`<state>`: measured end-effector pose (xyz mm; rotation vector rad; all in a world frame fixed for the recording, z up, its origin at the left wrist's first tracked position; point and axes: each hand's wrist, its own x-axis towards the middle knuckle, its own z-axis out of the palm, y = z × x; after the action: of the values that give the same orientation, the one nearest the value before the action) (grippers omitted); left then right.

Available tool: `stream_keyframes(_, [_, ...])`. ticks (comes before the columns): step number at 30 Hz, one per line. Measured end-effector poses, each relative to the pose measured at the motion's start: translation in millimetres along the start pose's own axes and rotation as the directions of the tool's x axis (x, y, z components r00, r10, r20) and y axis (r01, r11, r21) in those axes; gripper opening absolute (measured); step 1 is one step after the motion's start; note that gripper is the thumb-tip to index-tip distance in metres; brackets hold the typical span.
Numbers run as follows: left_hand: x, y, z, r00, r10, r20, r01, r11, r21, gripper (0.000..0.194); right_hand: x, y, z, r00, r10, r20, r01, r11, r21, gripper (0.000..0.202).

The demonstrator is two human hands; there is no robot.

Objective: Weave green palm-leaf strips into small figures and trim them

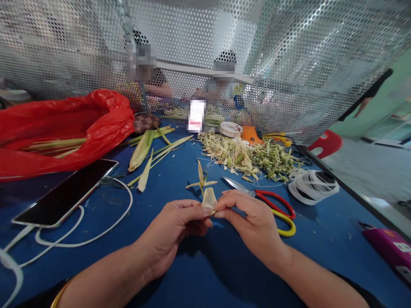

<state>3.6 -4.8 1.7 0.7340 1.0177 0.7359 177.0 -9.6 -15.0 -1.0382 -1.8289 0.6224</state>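
Between my two hands is a short, pale piece of dried leaf (209, 198), like corn husk, standing up from the fingertips. My left hand (184, 218) pinches its lower left side with thumb and fingers. The fingers of my right hand (245, 211) are closed on its lower right edge. Just beyond the hands lies a small cross-shaped leaf piece (201, 182) with narrow arms. Scissors (276, 203) with one red and one yellow handle lie beside my right hand, blades pointing away to the left.
Left are a red plastic bag (109, 111) holding stalks, a phone (67, 194) on a white cable (126, 209), and loose leaves (143, 152). Right are leaf scraps (237, 156), a white ribbon roll (311, 187) and a purple box (385, 244). Two people sit behind the perforated metal screen (189, 34).
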Motion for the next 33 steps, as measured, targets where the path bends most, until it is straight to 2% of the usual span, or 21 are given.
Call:
stream_keyframes(6, [1.7, -1.8, -1.3, 0.998, -0.065, 0.015, 0.066, 0.995, -0.077, 0.009, 1.2, -2.5, -1.2, 0.999, -0.036, 0.036, 0.033, 0.998, 0.059, 0.005])
stream_keyframes(10, [1.7, -2.3, -0.9, 0.999, -0.044, 0.032, 0.045, 0.998, -0.031, 0.013, -0.4, -1.3, -0.1, 1.0, -0.022, 0.01, 0.021, 0.999, 0.045, 0.007])
stream_keyframes(15, [1.2, -4.1, 0.8, 0.996, 0.071, -0.056, -0.065, 0.993, 0.1, 0.018, -3.0, -3.8, 3.4, 0.997, 0.062, -0.04, -0.062, 0.998, -0.003, 0.011])
stream_keyframes(21, [-1.1, -5.1, 2.5, 0.972, 0.219, -0.086, -0.19, 0.947, 0.259, 0.019, -7.5, -8.4, 7.5, 0.986, 0.153, -0.067, -0.151, 0.988, 0.031, 0.009])
stream_keyframes(33, [-1.3, -4.3, 3.8, 0.937, 0.34, -0.081, -0.266, 0.844, 0.467, 0.019, -11.0, -12.0, 12.3, 0.965, 0.226, -0.13, -0.216, 0.972, 0.089, 0.007])
